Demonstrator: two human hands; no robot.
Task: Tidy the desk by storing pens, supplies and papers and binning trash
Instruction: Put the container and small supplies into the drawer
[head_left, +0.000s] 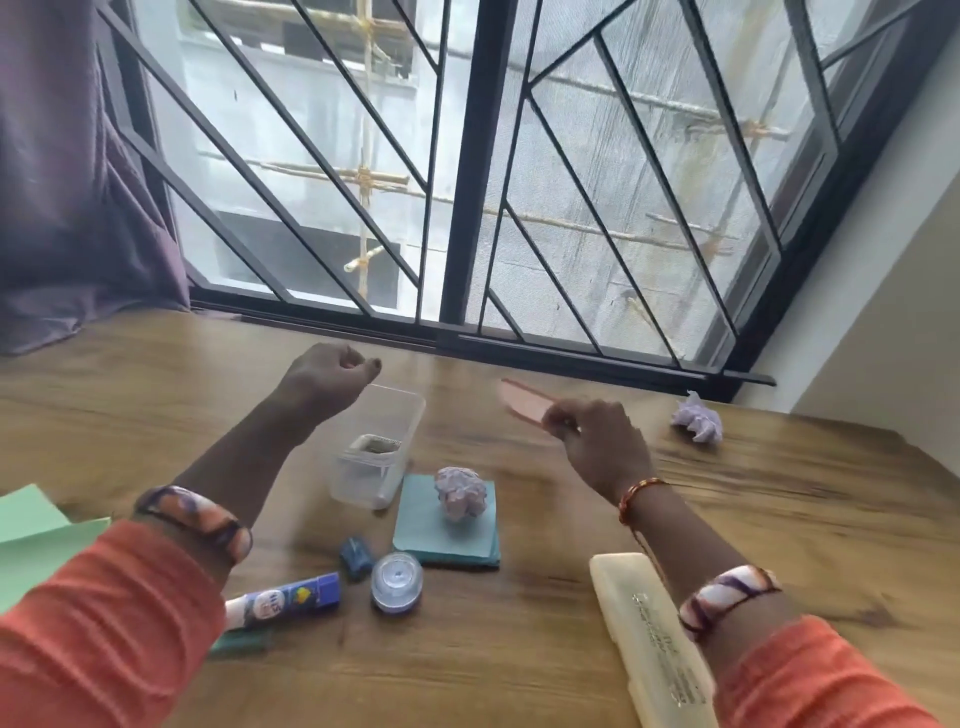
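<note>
My right hand (587, 441) pinches a small pink pad (522, 402) by its near edge and holds it in the air above the surface (779, 519), a little to the right of the clear plastic box (382, 452). I think I hold it this way because I want to drop it in that box, which already has one small thing at its bottom. My left hand (327, 379) is raised over the far side of the box with fingers curled in a loose fist, and I see nothing in it. One crumpled paper ball (461, 491) sits on the teal note stack (447, 530) just beside the box, and another ball (698, 418) lies well apart near the window; both look like trash for the bin. The glue stick (283, 603), the small round container (397, 582) and the cream pencil case (652, 639) lie near me, not yet stored.
</note>
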